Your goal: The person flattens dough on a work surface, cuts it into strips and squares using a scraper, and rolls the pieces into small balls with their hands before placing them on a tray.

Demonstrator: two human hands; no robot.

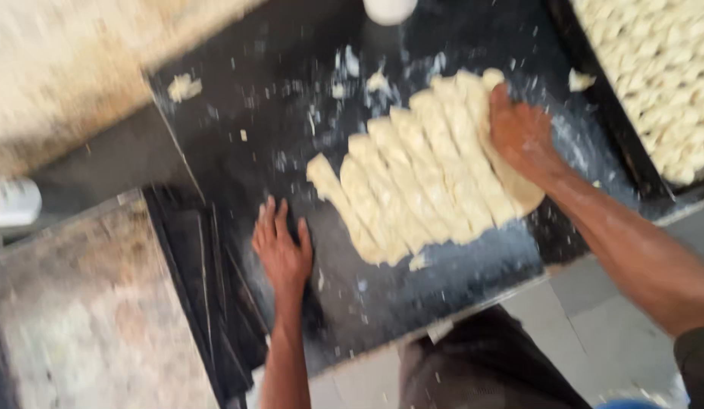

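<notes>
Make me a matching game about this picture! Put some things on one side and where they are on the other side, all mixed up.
Things:
1. left hand
2. right hand
3. tray of dough pieces
4. white cup

Places:
A. at the top edge, behind the cut dough
B. flat on the bare dark counter, fingers spread
C. at the top right corner, beside the counter
D. on the far right end of the cut dough sheet

Right pairs: 1-B, 2-D, 3-C, 4-A
</notes>
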